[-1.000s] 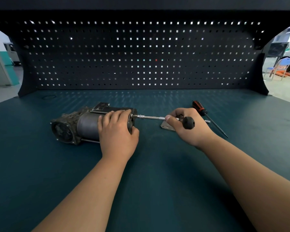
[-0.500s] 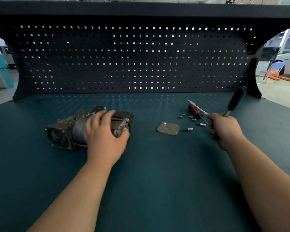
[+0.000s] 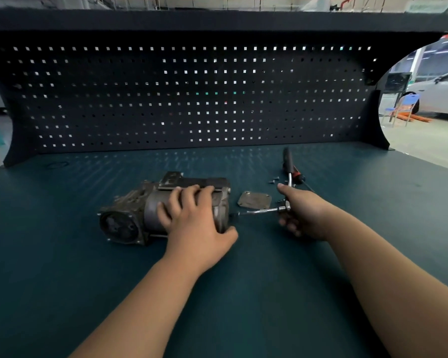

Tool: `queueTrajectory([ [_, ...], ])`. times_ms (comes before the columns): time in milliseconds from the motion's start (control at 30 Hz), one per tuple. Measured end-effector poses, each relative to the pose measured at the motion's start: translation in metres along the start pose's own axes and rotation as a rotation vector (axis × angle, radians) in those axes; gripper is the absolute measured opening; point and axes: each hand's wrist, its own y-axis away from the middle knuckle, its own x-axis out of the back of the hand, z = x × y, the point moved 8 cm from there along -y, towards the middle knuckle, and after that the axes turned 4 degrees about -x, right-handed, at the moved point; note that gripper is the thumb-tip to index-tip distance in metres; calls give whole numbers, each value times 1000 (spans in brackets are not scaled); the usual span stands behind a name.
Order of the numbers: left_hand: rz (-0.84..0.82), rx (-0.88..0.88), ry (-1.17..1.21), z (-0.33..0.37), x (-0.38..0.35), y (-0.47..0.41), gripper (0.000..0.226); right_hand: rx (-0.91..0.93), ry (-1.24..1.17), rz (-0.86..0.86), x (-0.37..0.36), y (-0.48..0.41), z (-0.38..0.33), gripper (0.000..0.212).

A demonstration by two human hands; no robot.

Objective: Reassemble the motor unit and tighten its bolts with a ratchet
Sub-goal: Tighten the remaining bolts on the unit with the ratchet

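Note:
The grey motor unit lies on its side on the dark teal bench, left of centre. My left hand grips its cylindrical body from above, thumb at the right end face. My right hand holds the ratchet at its head, black handle pointing up and away. The chrome extension runs left from my right hand, its tip at the motor's right end.
A flat metal cover plate lies between motor and right hand. Several small bolts and a red-handled screwdriver lie behind the right hand. A black pegboard walls the back of the bench.
My right hand swung the ratchet away to the right, then brought it back so the extension tip meets the motor's end again. The left hand stayed on the motor. The camera tilted up.

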Motion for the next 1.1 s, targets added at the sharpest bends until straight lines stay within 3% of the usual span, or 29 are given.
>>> queueTrajectory([
  [100,23,-56,-30,17,-9,-2,81,-54,236,46,14,2,4,53],
  [300,12,-2,-62,26,-22,-21,81,-179,705,-57,25,18,16,52],
  [367,22,-33,-36,25,-24,-19,82,-144,886,35,31,22,7,62],
  [433,42,-71,2,18,-22,-17,81,-31,1009,216,39,21,-12,52],
  [533,64,-103,16,13,-16,-18,76,191,1003,568,52,15,-47,34],
  [600,79,-99,32,13,-16,-20,74,273,946,631,51,4,-62,28],
  [733,111,-58,24,14,-20,-24,72,304,977,523,38,-36,-75,27],
  [867,126,-11,26,15,-25,-32,72,95,1082,423,30,-89,-78,63],
  [1100,151,1,60,14,-25,-33,71,-171,1291,318,18,-145,-63,63],
])
